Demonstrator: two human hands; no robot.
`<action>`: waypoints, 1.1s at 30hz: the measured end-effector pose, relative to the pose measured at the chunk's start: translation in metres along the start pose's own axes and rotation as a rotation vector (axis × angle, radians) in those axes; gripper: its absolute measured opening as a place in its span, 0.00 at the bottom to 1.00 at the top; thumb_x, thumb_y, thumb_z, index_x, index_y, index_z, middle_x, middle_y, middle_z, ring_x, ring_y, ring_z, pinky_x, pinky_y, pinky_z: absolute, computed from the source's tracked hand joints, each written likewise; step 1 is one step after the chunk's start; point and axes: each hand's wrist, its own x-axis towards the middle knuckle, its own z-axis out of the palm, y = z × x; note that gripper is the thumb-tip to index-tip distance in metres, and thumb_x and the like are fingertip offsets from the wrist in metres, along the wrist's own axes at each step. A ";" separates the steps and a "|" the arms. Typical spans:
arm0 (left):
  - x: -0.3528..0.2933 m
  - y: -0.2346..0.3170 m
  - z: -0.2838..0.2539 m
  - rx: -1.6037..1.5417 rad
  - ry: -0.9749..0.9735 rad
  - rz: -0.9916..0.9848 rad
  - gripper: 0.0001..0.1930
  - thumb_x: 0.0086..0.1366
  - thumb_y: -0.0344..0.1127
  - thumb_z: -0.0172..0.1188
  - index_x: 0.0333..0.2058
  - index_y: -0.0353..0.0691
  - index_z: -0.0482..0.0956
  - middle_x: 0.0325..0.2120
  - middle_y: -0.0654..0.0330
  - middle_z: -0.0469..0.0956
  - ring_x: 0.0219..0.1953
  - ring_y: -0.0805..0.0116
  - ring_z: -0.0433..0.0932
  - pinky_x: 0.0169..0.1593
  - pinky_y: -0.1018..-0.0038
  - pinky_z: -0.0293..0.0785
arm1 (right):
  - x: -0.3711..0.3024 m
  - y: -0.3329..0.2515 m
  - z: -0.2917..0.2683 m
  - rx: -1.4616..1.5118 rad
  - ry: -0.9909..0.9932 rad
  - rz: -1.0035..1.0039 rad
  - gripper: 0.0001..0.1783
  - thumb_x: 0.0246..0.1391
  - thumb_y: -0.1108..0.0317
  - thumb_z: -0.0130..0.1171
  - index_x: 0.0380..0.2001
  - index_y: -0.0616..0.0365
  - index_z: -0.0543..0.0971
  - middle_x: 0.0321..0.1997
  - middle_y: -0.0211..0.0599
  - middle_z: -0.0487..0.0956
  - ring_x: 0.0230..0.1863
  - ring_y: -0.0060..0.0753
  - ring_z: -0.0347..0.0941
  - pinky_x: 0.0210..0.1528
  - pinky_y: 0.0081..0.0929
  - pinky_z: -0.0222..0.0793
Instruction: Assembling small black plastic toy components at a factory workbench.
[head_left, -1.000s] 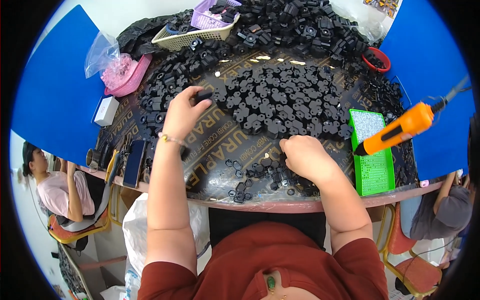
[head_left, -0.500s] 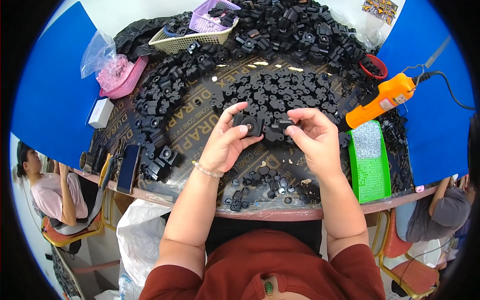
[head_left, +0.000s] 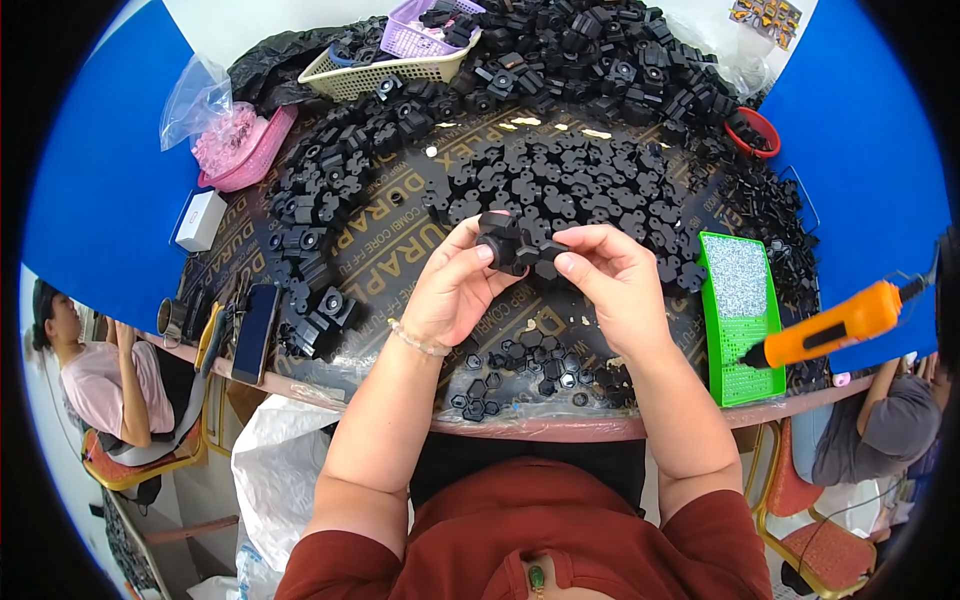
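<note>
Above the middle of the table, my left hand [head_left: 450, 288] is closed around a black plastic housing [head_left: 497, 232], its thumb on the near side. My right hand [head_left: 625, 290] pinches a small black plastic piece [head_left: 546, 254] between thumb and fingertips. That piece is close against the right side of the housing; whether they are joined I cannot tell. Just beyond both hands lie many flat black plates [head_left: 560, 180] spread on the table. Closer to me sit several small black hexagonal nuts [head_left: 478, 390].
An orange electric screwdriver [head_left: 840, 322] hangs on its cord at the right, its tip over a green tray [head_left: 712, 340] of screws. Black parts [head_left: 590, 50] pile up at the back. Left are a pink basket [head_left: 262, 160], white box [head_left: 201, 220] and phone [head_left: 256, 333].
The housing in my left hand has been turned, and the small piece in my right hand has come up to it. The orange screwdriver has swung right and toward me.
</note>
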 end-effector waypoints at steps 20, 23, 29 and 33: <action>-0.001 -0.009 0.003 0.173 -0.050 0.055 0.22 0.66 0.28 0.60 0.58 0.41 0.69 0.50 0.54 0.78 0.52 0.62 0.78 0.59 0.61 0.75 | 0.004 0.007 -0.006 0.213 -0.062 0.157 0.16 0.57 0.75 0.64 0.49 0.62 0.77 0.41 0.33 0.80 0.36 0.20 0.76 0.37 0.19 0.72; -0.002 -0.007 0.006 0.228 -0.046 0.068 0.23 0.66 0.29 0.61 0.59 0.40 0.68 0.50 0.55 0.78 0.53 0.63 0.78 0.58 0.63 0.75 | 0.004 0.002 -0.003 0.063 -0.029 0.142 0.16 0.56 0.77 0.64 0.48 0.62 0.78 0.39 0.31 0.79 0.35 0.19 0.76 0.36 0.17 0.72; -0.006 0.000 0.018 0.143 -0.008 0.016 0.23 0.65 0.31 0.61 0.58 0.39 0.68 0.49 0.56 0.77 0.52 0.66 0.77 0.57 0.66 0.75 | -0.002 0.003 0.005 -0.412 -0.060 -0.100 0.13 0.53 0.79 0.65 0.44 0.60 0.79 0.35 0.25 0.75 0.31 0.13 0.70 0.33 0.15 0.68; -0.004 0.022 0.019 0.543 0.131 0.196 0.22 0.61 0.29 0.63 0.55 0.38 0.71 0.49 0.55 0.77 0.51 0.65 0.77 0.57 0.69 0.74 | -0.002 0.003 0.003 -0.578 -0.085 -0.227 0.14 0.52 0.77 0.66 0.43 0.60 0.79 0.36 0.29 0.76 0.29 0.16 0.69 0.32 0.17 0.68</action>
